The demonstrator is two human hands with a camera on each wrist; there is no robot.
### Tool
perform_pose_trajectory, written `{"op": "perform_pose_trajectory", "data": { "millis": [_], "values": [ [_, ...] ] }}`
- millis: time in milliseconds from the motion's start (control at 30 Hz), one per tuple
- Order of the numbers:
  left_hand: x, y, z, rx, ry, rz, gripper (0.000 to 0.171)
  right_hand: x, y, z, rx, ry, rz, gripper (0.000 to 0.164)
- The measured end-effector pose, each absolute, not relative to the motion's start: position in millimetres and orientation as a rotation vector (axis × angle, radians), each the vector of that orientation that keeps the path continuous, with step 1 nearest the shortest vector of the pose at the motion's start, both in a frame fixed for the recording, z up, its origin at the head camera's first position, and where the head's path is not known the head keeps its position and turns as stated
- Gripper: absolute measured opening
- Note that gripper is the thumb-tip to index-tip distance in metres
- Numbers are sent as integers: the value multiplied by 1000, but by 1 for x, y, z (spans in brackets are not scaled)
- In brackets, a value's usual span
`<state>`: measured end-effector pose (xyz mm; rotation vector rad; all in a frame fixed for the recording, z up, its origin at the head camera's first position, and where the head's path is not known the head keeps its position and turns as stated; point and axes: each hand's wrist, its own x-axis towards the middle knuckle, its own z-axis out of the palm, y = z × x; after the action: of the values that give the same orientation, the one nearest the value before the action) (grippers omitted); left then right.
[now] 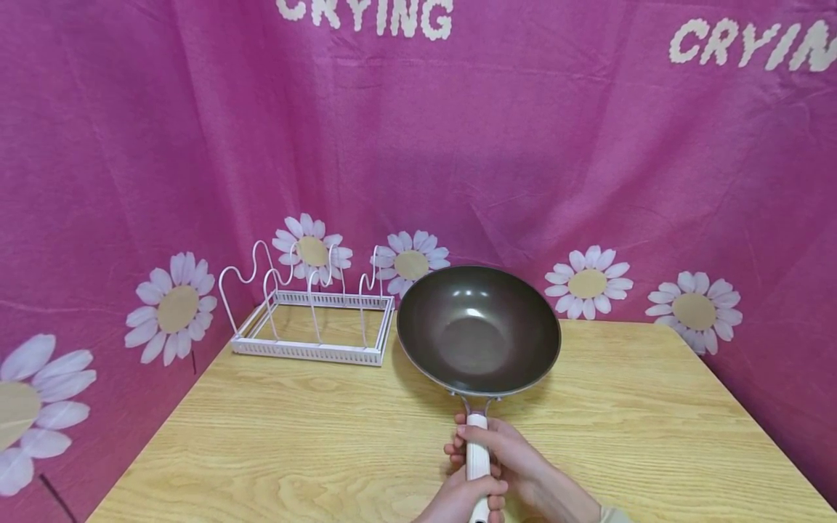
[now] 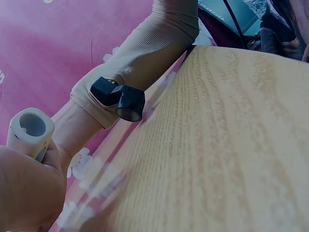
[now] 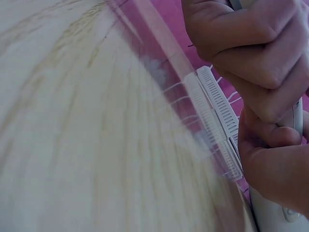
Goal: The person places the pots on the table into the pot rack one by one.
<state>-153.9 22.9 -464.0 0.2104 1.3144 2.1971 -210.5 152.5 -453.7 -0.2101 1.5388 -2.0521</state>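
A wok (image 1: 479, 341) with a dark inside and a white handle (image 1: 478, 450) is in the middle of the head view, its bowl facing the camera. My right hand (image 1: 519, 461) grips the handle close to the bowl. Below it, my left hand (image 1: 463, 497) holds the handle near its end. The handle's hollow end (image 2: 33, 126) shows in the left wrist view. Curled fingers (image 3: 263, 58) fill the upper right of the right wrist view, with the wok's pale outside (image 3: 273, 210) below. Whether the bowl touches the table cannot be told.
A white wire rack (image 1: 307, 354) with upright dividers stands at the back left of the wooden table (image 1: 261, 436), left of the wok. A pink cloth (image 1: 490, 145) with daisies hangs behind and along both sides. A black camera (image 2: 123, 100) sits on the right sleeve.
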Motion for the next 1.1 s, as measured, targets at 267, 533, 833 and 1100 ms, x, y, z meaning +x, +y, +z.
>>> {"op": "perform_pose_trajectory", "data": {
  "millis": [267, 533, 833, 1100],
  "values": [
    [-154, 24, -466, 170, 1304, 2224, 14, -210, 151, -455, -201, 1540, -2047, 29],
    [-154, 24, -469, 123, 1364, 2228, 15, -209, 149, -458, -204, 1568, -2039, 32],
    [-155, 27, -474, 134, 1532, 2241, 16, -208, 147, -459, -192, 1592, -2032, 18],
    [-156, 26, -476, 104, 1642, 2232, 16, -206, 143, -458, -161, 1643, -2021, 22]
  ]
}}
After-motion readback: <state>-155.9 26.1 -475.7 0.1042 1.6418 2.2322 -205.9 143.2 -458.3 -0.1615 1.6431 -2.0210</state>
